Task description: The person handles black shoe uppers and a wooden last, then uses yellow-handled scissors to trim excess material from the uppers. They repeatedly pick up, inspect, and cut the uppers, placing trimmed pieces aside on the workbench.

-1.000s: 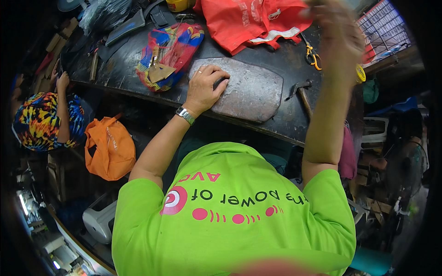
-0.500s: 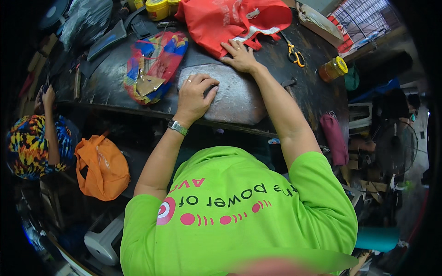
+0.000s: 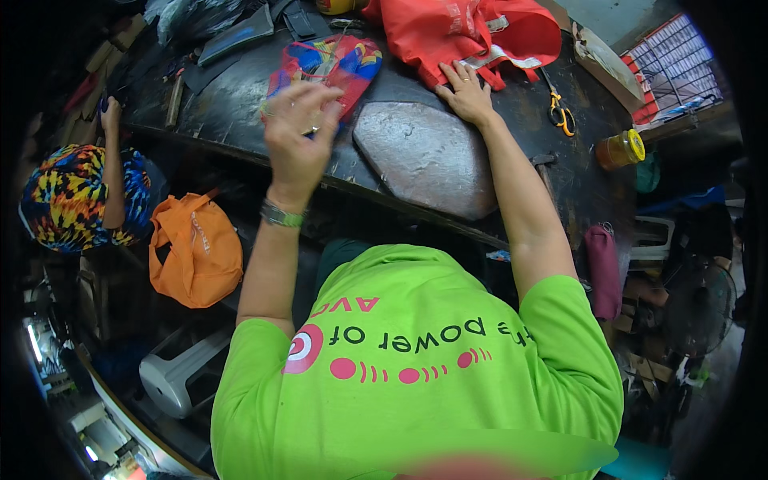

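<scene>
My left hand [image 3: 298, 144], smeared by motion, is raised over the near edge of the dark table [image 3: 232, 108]. It hangs in front of a red mesh bag [image 3: 352, 60] with blue and yellow contents and partly covers it. Blur keeps me from telling whether its fingers hold anything. Fingers spread, my right hand [image 3: 468, 96] lies on the lower edge of a red fabric bag [image 3: 440, 36] with a pale strap. Between my arms sits a flat, grey, many-sided slab [image 3: 424, 160], fully in view.
Orange-handled scissors [image 3: 562, 118], a hammer [image 3: 545, 162] and a yellow-lidded jar [image 3: 618, 150] lie to the right. At left, another person in a bright patterned shirt [image 3: 68, 196] works at the table. An orange bag [image 3: 196, 256] hangs below the table edge.
My left hand has lifted off the slab and moved left toward the mesh bag. The right hand stays on the red bag. The whole view has shifted, moving the table things rightward.
</scene>
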The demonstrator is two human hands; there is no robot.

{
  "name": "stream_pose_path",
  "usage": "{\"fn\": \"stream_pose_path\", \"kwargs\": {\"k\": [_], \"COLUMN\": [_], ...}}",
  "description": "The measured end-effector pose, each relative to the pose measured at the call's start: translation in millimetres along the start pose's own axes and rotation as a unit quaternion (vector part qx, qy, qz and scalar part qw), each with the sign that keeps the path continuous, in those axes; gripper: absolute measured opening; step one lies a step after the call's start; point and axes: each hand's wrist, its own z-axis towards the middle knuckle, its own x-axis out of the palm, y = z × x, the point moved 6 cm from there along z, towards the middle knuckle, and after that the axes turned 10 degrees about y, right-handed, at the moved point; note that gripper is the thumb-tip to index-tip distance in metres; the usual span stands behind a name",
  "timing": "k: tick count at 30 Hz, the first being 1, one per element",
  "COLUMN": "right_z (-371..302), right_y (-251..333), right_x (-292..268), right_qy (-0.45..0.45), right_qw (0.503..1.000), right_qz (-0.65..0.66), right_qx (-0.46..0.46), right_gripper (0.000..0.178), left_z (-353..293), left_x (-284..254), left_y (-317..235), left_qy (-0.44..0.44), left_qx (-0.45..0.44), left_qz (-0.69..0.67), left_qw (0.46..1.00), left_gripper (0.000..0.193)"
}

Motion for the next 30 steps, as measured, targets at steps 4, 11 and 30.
{"fn": "stream_pose_path", "kwargs": {"k": [4,11,30], "right_z": [0,-2,-8], "right_y": [1,0,4], "right_x": [-1,-2,-9], "right_qy": [-0.016,-0.03,-0.04], "right_qw": [1.0,0.999,0.998], "right_qz": [-0.001,0.018,0.042], "right_qx": [-0.006,-0.024,-0.028], "right_gripper": [0.068,0.066,0.067], "left_z": [6,12,-13], "left_x": [-7,24,-11], "left_y": [49,104,69], "left_qy": [0.093,0.223,0.105], "left_qx": [-0.123,-0.195,-0.16], "left_qz": [0.221,0.055,-0.072], "left_qw": [0.963,0.954,0.979], "left_gripper": [0.03,0.033,0.036]}}
